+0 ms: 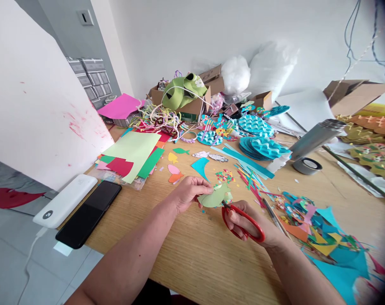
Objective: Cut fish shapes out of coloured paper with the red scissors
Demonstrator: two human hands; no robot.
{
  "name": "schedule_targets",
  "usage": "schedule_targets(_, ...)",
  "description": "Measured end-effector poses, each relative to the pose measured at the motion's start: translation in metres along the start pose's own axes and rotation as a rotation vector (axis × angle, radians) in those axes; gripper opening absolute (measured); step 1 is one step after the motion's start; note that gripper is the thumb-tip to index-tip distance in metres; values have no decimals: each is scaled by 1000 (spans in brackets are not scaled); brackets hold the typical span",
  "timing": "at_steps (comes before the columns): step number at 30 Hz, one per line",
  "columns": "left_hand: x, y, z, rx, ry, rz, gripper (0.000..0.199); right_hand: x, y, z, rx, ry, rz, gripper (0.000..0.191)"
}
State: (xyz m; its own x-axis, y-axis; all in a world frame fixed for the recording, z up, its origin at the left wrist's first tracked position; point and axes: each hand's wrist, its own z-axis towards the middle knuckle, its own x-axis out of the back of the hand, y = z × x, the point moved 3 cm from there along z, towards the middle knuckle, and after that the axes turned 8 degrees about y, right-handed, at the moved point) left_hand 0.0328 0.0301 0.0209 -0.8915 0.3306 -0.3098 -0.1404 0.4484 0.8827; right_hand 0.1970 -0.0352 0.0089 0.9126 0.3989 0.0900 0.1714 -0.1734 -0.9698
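Note:
Between thumb and fingers, my left hand (192, 191) pinches a pale green piece of paper (214, 198) with a curved, partly cut outline. My right hand (243, 220) grips red-handled scissors (258, 232), whose blades meet the paper's right edge and are mostly hidden by it. Just beyond my hands lie paper fish shapes: a green one (181, 151), a yellow one (172, 158), a pink one (173, 169) and an orange one (176, 177). A blue paper piece (200, 167) and a small heap of coloured confetti bits (225, 175) are close by.
Coloured paper sheets (132, 150) lie at left, near a black phone (89, 214) and a white power bank (65, 199). Paper scraps (326, 233) cover the right side. Behind stand blue wavy discs (265, 147), a glue bottle (278, 162), a metal flask (318, 137) and cardboard boxes (192, 106).

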Motion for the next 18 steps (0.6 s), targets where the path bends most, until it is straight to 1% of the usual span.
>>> schedule_targets(4,0,1,0,-26,5,13,28,-3,-3,0,6,6,15,55)
schedule_targets(10,-1,0,1,-138,101,31,27,-12,-1,3,35,78,94,55)
schedule_targets(13,-3,-1,1,-138,130,31,26,-14,2,4,42,108,113,54)
schedule_targets(18,-5,-3,0,-138,156,40,24,-14,1,5,35,117,116,55)
